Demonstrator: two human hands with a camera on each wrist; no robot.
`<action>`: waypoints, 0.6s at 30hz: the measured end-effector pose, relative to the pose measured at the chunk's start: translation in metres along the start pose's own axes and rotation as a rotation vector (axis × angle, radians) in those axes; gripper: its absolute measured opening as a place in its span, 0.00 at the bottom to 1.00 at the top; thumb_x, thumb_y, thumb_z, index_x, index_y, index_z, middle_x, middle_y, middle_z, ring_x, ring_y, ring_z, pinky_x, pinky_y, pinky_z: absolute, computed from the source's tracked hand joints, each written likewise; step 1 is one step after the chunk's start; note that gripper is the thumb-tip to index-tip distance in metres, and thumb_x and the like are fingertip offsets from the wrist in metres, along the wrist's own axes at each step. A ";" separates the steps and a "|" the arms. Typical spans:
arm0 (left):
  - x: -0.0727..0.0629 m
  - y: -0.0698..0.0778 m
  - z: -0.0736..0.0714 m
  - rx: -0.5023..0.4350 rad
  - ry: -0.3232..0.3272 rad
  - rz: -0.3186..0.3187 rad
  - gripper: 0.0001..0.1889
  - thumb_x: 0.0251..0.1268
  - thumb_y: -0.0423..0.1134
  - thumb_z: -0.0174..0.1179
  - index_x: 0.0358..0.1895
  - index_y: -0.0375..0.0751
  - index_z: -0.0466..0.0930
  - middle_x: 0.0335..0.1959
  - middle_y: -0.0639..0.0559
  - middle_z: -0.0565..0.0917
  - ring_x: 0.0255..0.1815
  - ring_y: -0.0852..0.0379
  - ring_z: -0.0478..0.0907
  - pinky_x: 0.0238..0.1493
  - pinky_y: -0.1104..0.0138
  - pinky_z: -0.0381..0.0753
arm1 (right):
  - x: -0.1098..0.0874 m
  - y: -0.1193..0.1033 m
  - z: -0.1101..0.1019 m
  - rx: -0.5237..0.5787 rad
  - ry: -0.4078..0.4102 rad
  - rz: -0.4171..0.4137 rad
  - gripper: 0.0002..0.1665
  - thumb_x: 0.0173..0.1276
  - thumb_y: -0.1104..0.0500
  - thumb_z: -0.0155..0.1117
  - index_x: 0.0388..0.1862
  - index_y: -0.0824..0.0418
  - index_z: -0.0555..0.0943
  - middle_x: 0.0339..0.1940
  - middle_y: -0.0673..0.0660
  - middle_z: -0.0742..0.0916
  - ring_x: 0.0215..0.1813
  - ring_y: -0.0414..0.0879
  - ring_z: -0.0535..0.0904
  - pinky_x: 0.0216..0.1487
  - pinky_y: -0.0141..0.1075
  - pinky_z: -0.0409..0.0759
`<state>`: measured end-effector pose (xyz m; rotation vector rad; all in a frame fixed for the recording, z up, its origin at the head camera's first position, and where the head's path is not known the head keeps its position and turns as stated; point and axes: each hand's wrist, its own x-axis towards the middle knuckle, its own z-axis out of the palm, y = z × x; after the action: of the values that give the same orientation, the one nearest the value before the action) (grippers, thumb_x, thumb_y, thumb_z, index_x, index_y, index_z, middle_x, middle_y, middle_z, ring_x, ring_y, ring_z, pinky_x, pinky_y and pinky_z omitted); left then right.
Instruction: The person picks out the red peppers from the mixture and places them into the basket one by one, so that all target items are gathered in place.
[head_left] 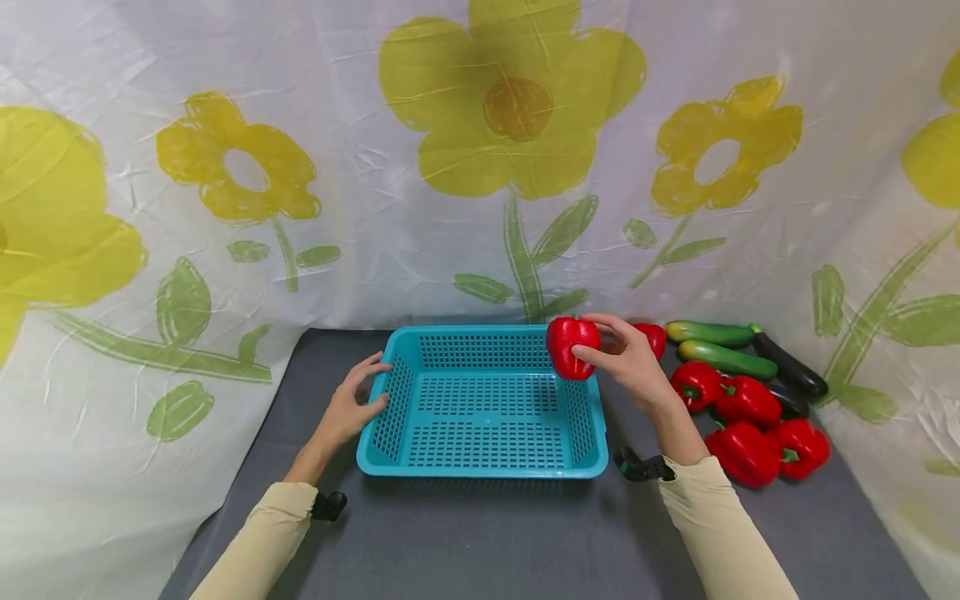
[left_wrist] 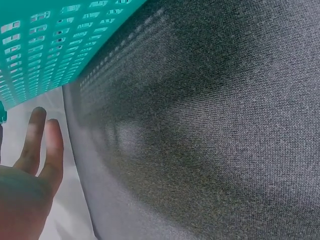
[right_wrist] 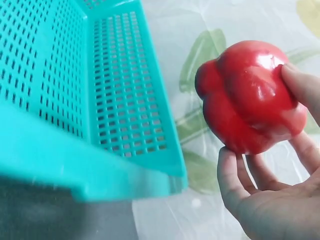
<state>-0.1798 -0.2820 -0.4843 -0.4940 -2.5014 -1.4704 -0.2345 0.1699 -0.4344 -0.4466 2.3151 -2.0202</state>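
My right hand (head_left: 633,362) grips a glossy red bell pepper (head_left: 573,346) above the right end of a blue perforated plastic basket (head_left: 480,471). In the right wrist view, thumb and fingers hold the bell pepper (right_wrist: 252,97) from opposite sides, beside the basket's rim (right_wrist: 167,125). At the basket's left side is my left hand (head_left: 351,408), its fingers and thumb loosely extended at the rim. The left wrist view shows two fingers of the left hand (left_wrist: 30,175) extended near the basket wall (left_wrist: 45,50); whether they touch it I cannot tell.
To the right lie several red bell peppers (head_left: 738,454), two green cucumbers (head_left: 727,358) and a dark eggplant (head_left: 791,364), with another dark vegetable partly hidden behind the peppers. A dark grey cloth (head_left: 480,533) covers the table. A flower-printed curtain (head_left: 360,250) hangs behind.
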 end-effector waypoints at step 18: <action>0.004 -0.030 0.003 0.000 -0.015 0.057 0.17 0.63 0.17 0.60 0.54 0.25 0.77 0.74 0.29 0.60 0.56 0.25 0.76 0.46 0.36 0.77 | 0.025 -0.008 0.030 0.053 -0.109 0.042 0.35 0.66 0.61 0.73 0.71 0.61 0.72 0.66 0.62 0.76 0.61 0.63 0.74 0.50 0.52 0.82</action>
<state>-0.1949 -0.2919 -0.5084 -0.5740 -2.4766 -1.4515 -0.2502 0.1338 -0.4276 -0.4878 2.1847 -1.9803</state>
